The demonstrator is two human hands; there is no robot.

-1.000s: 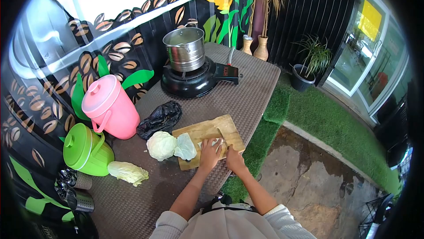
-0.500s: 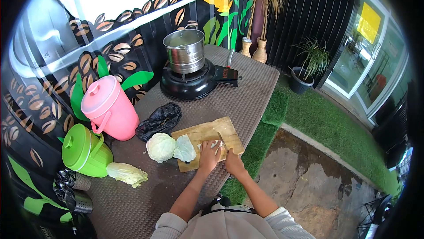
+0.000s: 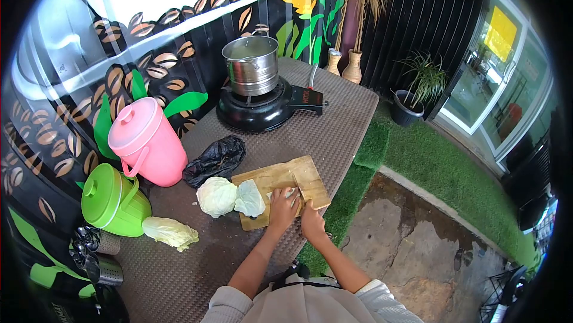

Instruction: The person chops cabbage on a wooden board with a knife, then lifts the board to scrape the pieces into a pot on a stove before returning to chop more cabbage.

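A wooden cutting board lies near the table's edge. On it, my left hand presses its fingers down over a small pale piece of cabbage, which they mostly cover. Close to those fingertips is the blade of a knife, its handle wrapped in my closed right hand. A round head of cabbage sits left of the board, with a loose cabbage leaf between it and my left hand, partly over the board.
A steel pot stands on a black portable stove at the back. Left are a black plastic bag, pink jug, green ice bucket, napa cabbage and utensil holders. The table's edge runs along the right.
My right hand has drawn slightly back towards me and left, with the knife. The left hand stays in almost the same place on the cabbage piece.
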